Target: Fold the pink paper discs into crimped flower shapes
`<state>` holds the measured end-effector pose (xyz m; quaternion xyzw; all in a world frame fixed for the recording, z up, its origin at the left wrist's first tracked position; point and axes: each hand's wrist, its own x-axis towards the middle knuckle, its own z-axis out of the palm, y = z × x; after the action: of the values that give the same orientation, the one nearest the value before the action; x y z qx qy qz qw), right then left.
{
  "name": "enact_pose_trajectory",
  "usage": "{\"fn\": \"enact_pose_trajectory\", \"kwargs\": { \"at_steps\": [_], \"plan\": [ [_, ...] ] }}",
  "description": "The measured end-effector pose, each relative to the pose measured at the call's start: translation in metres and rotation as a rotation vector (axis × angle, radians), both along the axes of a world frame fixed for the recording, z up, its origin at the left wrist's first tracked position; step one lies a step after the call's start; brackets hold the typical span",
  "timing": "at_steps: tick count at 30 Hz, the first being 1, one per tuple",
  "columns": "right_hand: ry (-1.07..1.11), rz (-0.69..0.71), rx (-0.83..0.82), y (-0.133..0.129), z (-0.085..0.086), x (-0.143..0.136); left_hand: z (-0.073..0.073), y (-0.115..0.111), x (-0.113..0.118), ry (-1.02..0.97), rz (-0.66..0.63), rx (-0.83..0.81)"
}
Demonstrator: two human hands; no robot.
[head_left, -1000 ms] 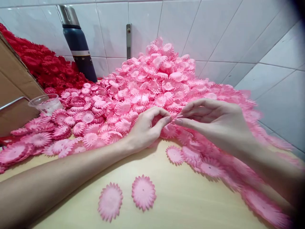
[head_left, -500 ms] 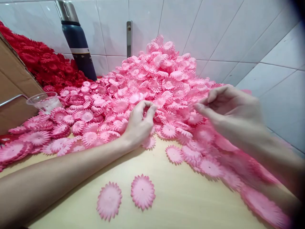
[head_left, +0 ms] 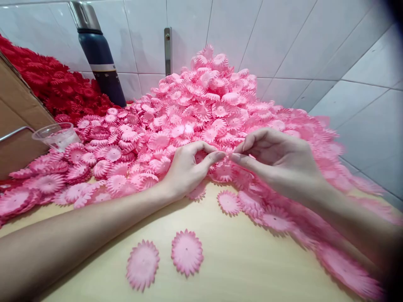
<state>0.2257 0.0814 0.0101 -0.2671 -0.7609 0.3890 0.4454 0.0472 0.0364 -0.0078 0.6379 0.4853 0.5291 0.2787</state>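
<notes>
My left hand [head_left: 185, 172] is pinched, thumb against index finger, in front of the large pile of pink petal discs [head_left: 201, 105]. Meeting it from the right, my right hand [head_left: 277, 159] has its thumb and index fingertips pressed together, the other fingers curled. The two pinches almost touch; whatever lies between the fingertips is too small to make out against the pink. Nearer to me, one scallop-edged pink disc [head_left: 143, 265] and a second pink disc [head_left: 187, 252] with a small centre hole lie flat on the pale tabletop [head_left: 239, 260].
At the left stand a cardboard box [head_left: 20, 117] and a clear plastic cup [head_left: 58, 136]. Behind them are a heap of red petal discs [head_left: 56, 84] and a dark blue bottle [head_left: 102, 63]. A metal bracket [head_left: 168, 50] is on the white tiled wall [head_left: 233, 25].
My right hand has moved left and slightly down, bringing its fingertips to those of my left hand. My left fingertips have shifted slightly right and down. The two discs stay on the table.
</notes>
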Motion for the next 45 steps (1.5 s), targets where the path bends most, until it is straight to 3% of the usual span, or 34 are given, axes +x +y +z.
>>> {"fn": "enact_pose_trajectory", "kwargs": {
  "at_steps": [7,12,13,15,21,33,38,45],
  "plan": [
    [0.134,-0.231,-0.001,0.002,0.003,-0.009,0.004,-0.005,0.004,0.002,0.017,0.020],
    [0.310,-0.594,-0.012,0.026,0.002,0.007,0.003,-0.008,0.005,-0.019,0.023,0.161],
    [0.318,-0.610,-0.026,0.030,0.002,0.009,0.003,-0.008,0.004,-0.019,0.007,0.169],
    [0.270,-0.559,0.018,0.029,0.001,0.011,0.002,-0.006,0.003,-0.022,0.003,0.170],
    [-0.011,-0.061,0.099,0.001,0.000,-0.004,0.002,-0.002,0.001,0.049,0.018,0.208],
    [0.018,-0.089,0.051,-0.003,0.002,-0.003,0.005,-0.005,0.003,0.124,-0.046,0.081],
    [0.002,-0.081,0.047,-0.002,0.004,-0.003,0.007,-0.006,0.005,0.111,-0.012,0.039],
    [0.022,-0.093,-0.011,0.001,0.005,-0.002,0.004,-0.004,0.003,0.121,0.003,0.072]
  ]
}}
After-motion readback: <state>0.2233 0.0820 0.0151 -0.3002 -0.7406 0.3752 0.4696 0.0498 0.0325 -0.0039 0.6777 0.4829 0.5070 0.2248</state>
